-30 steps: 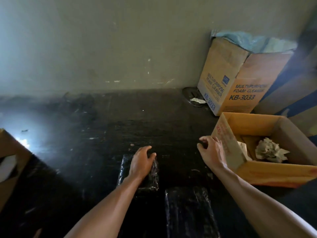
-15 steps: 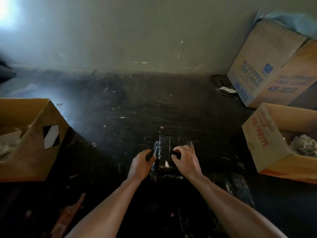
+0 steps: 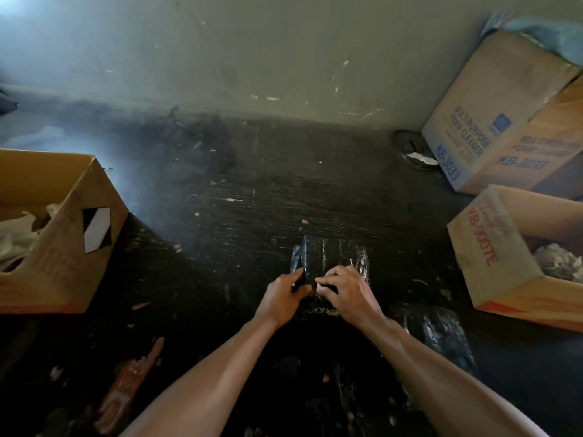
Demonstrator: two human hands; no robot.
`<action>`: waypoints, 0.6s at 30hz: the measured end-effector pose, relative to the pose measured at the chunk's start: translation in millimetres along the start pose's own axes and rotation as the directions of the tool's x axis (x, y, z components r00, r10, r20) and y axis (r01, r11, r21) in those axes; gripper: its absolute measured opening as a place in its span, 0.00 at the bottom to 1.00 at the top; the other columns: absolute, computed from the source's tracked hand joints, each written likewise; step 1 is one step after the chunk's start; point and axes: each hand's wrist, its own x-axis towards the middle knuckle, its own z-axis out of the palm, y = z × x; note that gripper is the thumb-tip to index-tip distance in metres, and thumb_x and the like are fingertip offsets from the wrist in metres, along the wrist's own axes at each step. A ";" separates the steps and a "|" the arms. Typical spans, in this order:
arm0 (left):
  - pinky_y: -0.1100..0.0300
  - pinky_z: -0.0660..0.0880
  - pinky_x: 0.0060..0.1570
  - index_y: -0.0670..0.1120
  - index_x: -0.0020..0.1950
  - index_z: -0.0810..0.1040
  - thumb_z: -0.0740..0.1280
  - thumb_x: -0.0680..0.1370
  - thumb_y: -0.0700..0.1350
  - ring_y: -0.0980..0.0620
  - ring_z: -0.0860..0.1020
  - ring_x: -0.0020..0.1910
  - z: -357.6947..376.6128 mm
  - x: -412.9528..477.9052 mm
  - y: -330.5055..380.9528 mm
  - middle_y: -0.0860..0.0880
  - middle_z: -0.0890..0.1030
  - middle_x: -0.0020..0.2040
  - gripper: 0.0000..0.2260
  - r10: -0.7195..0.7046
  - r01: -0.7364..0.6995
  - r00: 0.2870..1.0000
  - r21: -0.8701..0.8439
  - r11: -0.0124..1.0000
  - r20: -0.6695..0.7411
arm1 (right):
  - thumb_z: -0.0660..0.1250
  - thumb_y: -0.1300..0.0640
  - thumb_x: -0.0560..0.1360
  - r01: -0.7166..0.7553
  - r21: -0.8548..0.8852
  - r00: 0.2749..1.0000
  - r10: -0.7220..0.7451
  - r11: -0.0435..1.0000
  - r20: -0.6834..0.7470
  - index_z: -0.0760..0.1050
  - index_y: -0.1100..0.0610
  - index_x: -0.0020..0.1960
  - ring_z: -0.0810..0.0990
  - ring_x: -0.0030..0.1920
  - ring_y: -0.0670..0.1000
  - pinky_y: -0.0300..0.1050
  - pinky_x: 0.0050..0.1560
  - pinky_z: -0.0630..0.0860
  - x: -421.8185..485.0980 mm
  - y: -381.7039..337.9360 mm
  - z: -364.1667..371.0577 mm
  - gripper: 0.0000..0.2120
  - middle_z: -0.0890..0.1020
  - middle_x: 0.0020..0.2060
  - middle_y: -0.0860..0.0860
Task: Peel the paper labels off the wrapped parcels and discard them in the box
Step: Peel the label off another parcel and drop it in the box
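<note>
Head cam: parcel (image 3: 331, 250) lay under both hands, long axis pointing away from me. My left hand (image 3: 284, 294) gripped its left edge, right hand (image 3: 344, 288) clawed at its top; box (image 3: 492, 257) sat off right.

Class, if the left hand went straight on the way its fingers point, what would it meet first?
The black wrapped parcel, whose near edge the left hand seems to touch; depth is unclear.

Scuffed grey-green wall (image 3: 284, 52), dark scratched floor (image 3: 277, 190), bright hazy glare (image 3: 12, 7) from upper left
</note>
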 end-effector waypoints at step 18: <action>0.62 0.77 0.54 0.51 0.68 0.76 0.65 0.81 0.48 0.60 0.80 0.53 -9.4 4.2 8.2 0.54 0.82 0.56 0.15 0.020 -0.020 0.999 -0.012 1.000 0.051 | 0.67 0.54 0.80 -0.071 0.116 0.997 0.070 0.991 0.008 0.83 0.50 0.51 0.75 0.52 0.45 0.43 0.52 0.73 2.6 -0.3 0.8 0.06 0.80 0.48 0.45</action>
